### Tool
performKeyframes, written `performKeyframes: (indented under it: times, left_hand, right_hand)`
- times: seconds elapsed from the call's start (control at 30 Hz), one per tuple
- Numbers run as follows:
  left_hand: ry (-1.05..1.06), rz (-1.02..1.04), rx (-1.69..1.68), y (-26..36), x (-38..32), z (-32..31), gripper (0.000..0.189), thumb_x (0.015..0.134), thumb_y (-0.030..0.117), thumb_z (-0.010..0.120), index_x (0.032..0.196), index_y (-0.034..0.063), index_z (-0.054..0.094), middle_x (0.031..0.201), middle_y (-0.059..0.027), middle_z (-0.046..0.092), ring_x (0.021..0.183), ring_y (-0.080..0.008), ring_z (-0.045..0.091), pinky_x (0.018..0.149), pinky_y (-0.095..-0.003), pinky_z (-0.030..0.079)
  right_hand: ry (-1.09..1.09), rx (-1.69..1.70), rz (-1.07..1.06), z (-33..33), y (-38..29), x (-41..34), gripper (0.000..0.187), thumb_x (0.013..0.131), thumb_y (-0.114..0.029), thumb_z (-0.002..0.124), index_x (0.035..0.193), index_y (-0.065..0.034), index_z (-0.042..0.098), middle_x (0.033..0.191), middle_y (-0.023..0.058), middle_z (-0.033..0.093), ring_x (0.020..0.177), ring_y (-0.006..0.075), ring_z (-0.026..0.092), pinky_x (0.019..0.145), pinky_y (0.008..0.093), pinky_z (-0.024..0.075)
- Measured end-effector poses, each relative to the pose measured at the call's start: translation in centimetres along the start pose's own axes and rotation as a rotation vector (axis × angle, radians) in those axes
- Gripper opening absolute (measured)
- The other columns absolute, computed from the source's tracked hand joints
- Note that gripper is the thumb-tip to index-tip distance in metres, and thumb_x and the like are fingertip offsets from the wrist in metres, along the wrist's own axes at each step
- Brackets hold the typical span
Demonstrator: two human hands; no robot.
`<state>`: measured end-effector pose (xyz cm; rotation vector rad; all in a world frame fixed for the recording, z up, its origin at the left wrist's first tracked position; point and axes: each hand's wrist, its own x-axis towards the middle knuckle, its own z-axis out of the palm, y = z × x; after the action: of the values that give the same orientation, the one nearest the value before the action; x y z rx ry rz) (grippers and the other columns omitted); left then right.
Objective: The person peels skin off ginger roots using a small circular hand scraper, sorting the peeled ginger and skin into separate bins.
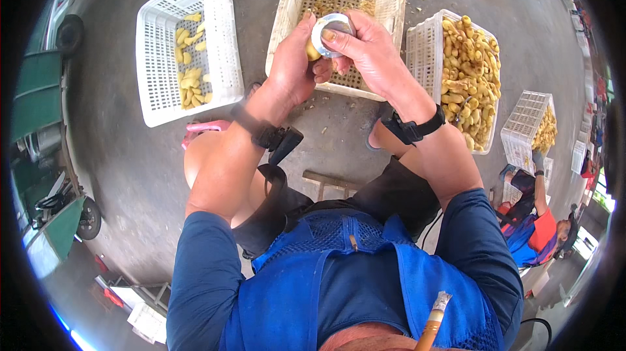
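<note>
Above the middle crate, my left hand (296,60) holds a yellow root piece (312,51), likely ginger, mostly hidden by the fingers. My right hand (367,47) grips a round metal-rimmed tool (332,33), its thumb across the face, the rim against the root piece. Beneath both hands, the off-white plastic crate (398,8) has peelings (323,1) on its floor. At left, a white plastic crate (227,42) contains several pale yellow root pieces (190,79). The crate (423,47) at right is heaped with knobbly yellow-brown roots (469,77).
A co-worker (533,233) sits at far right, one gloved hand at another crate (518,131) of roots. A wooden stool (325,179) shows between my legs. Wheeled green equipment (41,106) stands along the left side. A lit cigarette (433,321) juts in at the bottom.
</note>
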<state>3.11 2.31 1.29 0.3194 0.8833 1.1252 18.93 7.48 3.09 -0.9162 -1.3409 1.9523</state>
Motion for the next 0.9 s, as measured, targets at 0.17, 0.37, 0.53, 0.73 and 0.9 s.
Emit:
performKeyframes:
  times: [0.17,0.37,0.53,0.73,0.9]
  left_hand:
    - [-0.039,-0.042,-0.04,-0.6,0.2,-0.6,0.048,0.114,0.046,0.031,0.105,0.0099,0.061,0.073,-0.0056,0.062,0.05,-0.0093,0.043,0.045,-0.0248,0.031]
    - [-0.001,-0.066,-0.029,-1.2,0.1,-0.2,0.042,0.114,0.044,0.034,0.107,0.0104,0.059,0.073,-0.0026,0.057,0.051,-0.009,0.039,0.046,-0.0258,0.032]
    - [0.196,-0.047,0.057,-1.2,0.4,-0.8,0.032,0.113,0.038,0.038,0.106,0.012,0.055,0.071,-0.0002,0.048,0.052,-0.0105,0.037,0.049,-0.028,0.032]
    - [0.161,-0.027,0.09,-1.0,-0.1,-1.4,0.03,0.111,0.039,0.045,0.109,0.0113,0.057,0.072,-0.0012,0.051,0.052,-0.0117,0.039,0.049,-0.0282,0.032]
    - [0.273,0.027,0.025,0.5,0.0,-4.0,0.032,0.109,0.041,0.051,0.107,0.0097,0.058,0.074,-0.003,0.054,0.054,-0.0119,0.04,0.049,-0.0281,0.033]
  right_hand:
    - [0.025,-0.119,-0.045,-0.1,0.5,0.1,0.015,0.099,-0.016,0.073,0.097,-0.0038,0.064,0.079,0.0014,0.065,0.064,0.0054,0.058,0.055,0.023,0.0467]
    - [0.012,-0.172,-0.036,-0.9,0.5,0.1,0.016,0.097,-0.017,0.075,0.093,-0.0038,0.066,0.079,0.0004,0.065,0.064,0.0058,0.058,0.055,0.0231,0.0469]
    - [0.124,-0.507,-0.099,-1.1,1.1,0.8,0.016,0.094,-0.018,0.077,0.093,-0.004,0.069,0.079,0.0016,0.068,0.064,0.007,0.062,0.054,0.0235,0.0485]
    - [0.273,-0.4,-0.105,-4.3,1.6,3.0,0.013,0.095,-0.016,0.076,0.098,-0.0044,0.071,0.083,0.0024,0.071,0.065,0.0073,0.064,0.056,0.0236,0.0515]
    - [0.467,-0.401,-0.223,-5.5,-1.3,2.5,0.016,0.098,-0.009,0.071,0.087,-0.0051,0.06,0.076,0.0022,0.065,0.064,0.0097,0.063,0.058,0.0257,0.0505]
